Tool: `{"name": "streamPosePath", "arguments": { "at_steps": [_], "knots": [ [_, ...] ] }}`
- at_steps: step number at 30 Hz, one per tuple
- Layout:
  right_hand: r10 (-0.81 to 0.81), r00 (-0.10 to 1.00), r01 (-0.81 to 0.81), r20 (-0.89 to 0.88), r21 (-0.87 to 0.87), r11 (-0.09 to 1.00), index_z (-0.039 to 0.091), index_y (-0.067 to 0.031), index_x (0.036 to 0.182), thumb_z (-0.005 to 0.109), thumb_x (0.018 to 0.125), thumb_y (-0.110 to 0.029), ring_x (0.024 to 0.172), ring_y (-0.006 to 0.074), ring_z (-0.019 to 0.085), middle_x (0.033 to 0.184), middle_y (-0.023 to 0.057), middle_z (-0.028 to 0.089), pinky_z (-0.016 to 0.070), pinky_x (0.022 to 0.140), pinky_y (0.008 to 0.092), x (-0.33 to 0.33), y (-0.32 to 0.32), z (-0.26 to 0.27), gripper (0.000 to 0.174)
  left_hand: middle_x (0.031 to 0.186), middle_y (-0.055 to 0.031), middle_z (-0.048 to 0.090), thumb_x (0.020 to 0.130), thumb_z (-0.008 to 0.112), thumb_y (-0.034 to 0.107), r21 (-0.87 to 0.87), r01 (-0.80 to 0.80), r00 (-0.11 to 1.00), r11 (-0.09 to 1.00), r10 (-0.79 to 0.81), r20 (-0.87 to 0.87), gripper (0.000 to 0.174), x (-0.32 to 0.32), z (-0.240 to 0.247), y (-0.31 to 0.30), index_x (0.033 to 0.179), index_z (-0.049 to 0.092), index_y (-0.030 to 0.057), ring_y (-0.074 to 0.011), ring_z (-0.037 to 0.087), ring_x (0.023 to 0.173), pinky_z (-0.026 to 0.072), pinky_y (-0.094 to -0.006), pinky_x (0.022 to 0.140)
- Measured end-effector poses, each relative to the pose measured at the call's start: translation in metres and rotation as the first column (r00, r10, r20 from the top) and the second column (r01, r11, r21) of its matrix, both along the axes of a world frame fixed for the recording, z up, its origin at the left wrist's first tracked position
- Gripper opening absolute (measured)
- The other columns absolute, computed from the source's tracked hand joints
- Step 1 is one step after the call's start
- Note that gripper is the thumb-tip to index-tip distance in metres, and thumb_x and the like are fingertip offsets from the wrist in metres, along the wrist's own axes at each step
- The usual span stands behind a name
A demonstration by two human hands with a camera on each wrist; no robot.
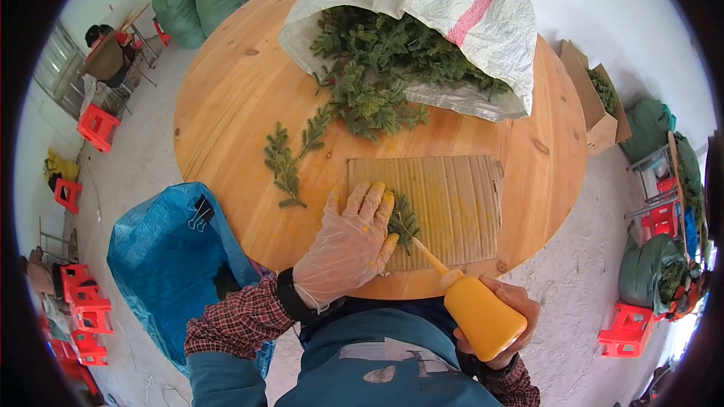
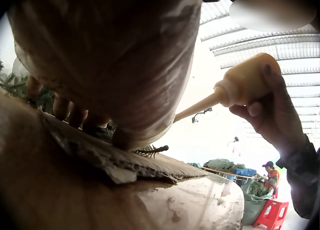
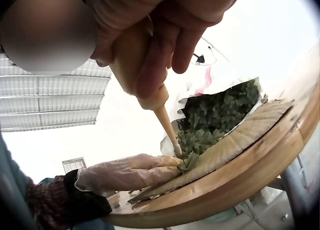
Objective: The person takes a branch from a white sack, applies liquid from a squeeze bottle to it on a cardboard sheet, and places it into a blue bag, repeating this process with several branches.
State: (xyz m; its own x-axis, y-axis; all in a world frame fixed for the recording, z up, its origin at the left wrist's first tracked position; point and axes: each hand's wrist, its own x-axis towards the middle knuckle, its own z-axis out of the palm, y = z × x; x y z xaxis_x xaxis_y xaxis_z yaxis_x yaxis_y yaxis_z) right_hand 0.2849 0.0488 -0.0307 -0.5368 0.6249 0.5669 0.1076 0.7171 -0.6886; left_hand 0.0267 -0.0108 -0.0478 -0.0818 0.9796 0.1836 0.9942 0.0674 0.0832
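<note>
"Your right hand (image 1: 516,300) grips the bottle (image 1: 483,318); squeeze gently, nozzle (image 1: 431,258) close to the stem (image 2: 161,148)."

"And your left hand (image 1: 343,247), fingers (image 1: 371,203) extended, should steady the sprig (image 1: 402,220) lying on the cardboard (image 1: 456,203)."

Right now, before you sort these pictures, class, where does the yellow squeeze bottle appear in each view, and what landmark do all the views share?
Head: yellow squeeze bottle low, right of centre, in the right hand.
Left wrist: upper right, nozzle slanting down to the left.
Right wrist: above centre, partly hidden by fingers, nozzle slanting down to the right.
Shared landmark: the corrugated cardboard sheet.
</note>
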Motion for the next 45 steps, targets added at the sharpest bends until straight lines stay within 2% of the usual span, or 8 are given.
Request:
{"name": "streamPosePath", "arguments": {
  "at_steps": [14,16,21,25,32,36,40,45],
  "knots": [
    [-0.045,0.991,0.027,-0.125,-0.138,0.990,0.042,0.0008,0.123,0.083,0.075,-0.046,0.094,0.0264,0.065,0.109,0.0211,0.063,0.0533,0.076,0.0364,0.025,-0.003,-0.008,0.078,0.141,-0.0208,0.045,0.092,0.056,0.033,-0.009,-0.018,0.999,1.000,0.018,0.027,0.058,-0.001,0.008,-0.003,0.137,0.049,-0.0030,-0.0360,0.042,0.132,0.0357,-0.0561,0.105],
    [-0.190,0.977,0.146,-0.099,-0.342,0.928,0.044,0.0019,0.126,0.070,0.082,-0.061,0.091,0.0238,0.065,0.110,0.0173,0.064,0.0508,0.072,0.0336,0.039,0.004,-0.016,0.081,0.141,-0.0209,0.046,0.091,0.057,0.032,0.070,0.003,0.998,0.998,-0.007,0.059,0.057,-0.006,0.012,-0.004,0.138,0.049,-0.0004,-0.0362,0.042,0.132,0.0357,-0.0544,0.105],
    [-0.270,0.848,-0.028,-0.455,-0.549,0.836,0.048,0.0002,0.130,0.059,0.093,-0.052,0.098,0.0196,0.064,0.119,0.0135,0.063,0.0529,0.089,0.0365,0.021,0.041,-0.038,0.065,0.136,-0.0185,0.050,0.087,0.059,0.027,0.120,0.202,0.977,0.972,-0.191,-0.097,0.052,-0.017,0.022,0.006,0.134,0.053,0.0046,-0.0351,0.045,0.129,0.0358,-0.0504,0.106],
    [-0.292,0.740,-0.249,-0.606,-0.650,0.718,0.048,-0.0014,0.133,0.054,0.099,-0.043,0.102,0.0188,0.064,0.125,0.0117,0.062,0.0515,0.095,0.0339,-0.006,0.064,-0.043,0.054,0.128,-0.0154,0.054,0.083,0.061,0.021,-0.119,0.236,0.972,0.965,-0.232,0.043,0.044,-0.020,0.021,0.015,0.125,0.058,0.0099,-0.0319,0.051,0.120,0.0376,-0.0473,0.103],
    [-0.282,0.735,-0.338,-0.616,-0.694,0.635,0.051,-0.0018,0.132,0.052,0.101,-0.037,0.108,0.0199,0.063,0.126,0.0125,0.063,0.0502,0.098,0.0331,-0.017,0.075,-0.060,0.046,0.106,-0.0112,0.058,0.083,0.060,0.021,0.104,0.063,0.986,0.993,-0.078,0.149,0.033,-0.065,0.053,-0.009,0.113,0.057,0.0087,-0.0272,0.058,0.100,0.0404,-0.0425,0.094],
    [-0.264,0.735,-0.333,-0.624,-0.672,0.661,0.052,-0.0019,0.131,0.052,0.101,-0.035,0.108,0.0201,0.064,0.124,0.0123,0.064,0.0508,0.097,0.0328,-0.017,0.076,-0.060,0.044,0.114,-0.0120,0.059,0.084,0.060,0.020,0.212,-0.375,0.854,0.902,0.425,-0.299,0.038,-0.123,0.034,-0.025,0.121,0.058,0.0092,-0.0275,0.057,0.105,0.0405,-0.0413,0.093],
    [-0.271,0.754,-0.302,-0.598,-0.682,0.667,0.052,-0.0024,0.131,0.052,0.102,-0.036,0.103,0.0185,0.064,0.123,0.0120,0.064,0.0519,0.092,0.0317,-0.017,0.077,-0.063,0.044,0.117,-0.0133,0.060,0.084,0.059,0.018,0.207,-0.464,0.783,0.861,0.508,-0.359,0.037,-0.164,0.028,-0.026,0.120,0.061,0.0082,-0.0291,0.056,0.107,0.0407,-0.0418,0.094],
    [-0.296,0.759,-0.274,-0.580,-0.696,0.664,0.051,-0.0026,0.131,0.053,0.101,-0.036,0.094,0.0164,0.064,0.122,0.0116,0.064,0.0524,0.086,0.0293,-0.015,0.079,-0.072,0.045,0.112,-0.0151,0.061,0.085,0.059,0.017,0.286,-0.340,0.901,0.896,0.398,-0.173,0.034,-0.162,0.053,-0.009,0.116,0.062,0.0032,-0.0327,0.057,0.105,0.0411,-0.0435,0.093]
  ]
}}
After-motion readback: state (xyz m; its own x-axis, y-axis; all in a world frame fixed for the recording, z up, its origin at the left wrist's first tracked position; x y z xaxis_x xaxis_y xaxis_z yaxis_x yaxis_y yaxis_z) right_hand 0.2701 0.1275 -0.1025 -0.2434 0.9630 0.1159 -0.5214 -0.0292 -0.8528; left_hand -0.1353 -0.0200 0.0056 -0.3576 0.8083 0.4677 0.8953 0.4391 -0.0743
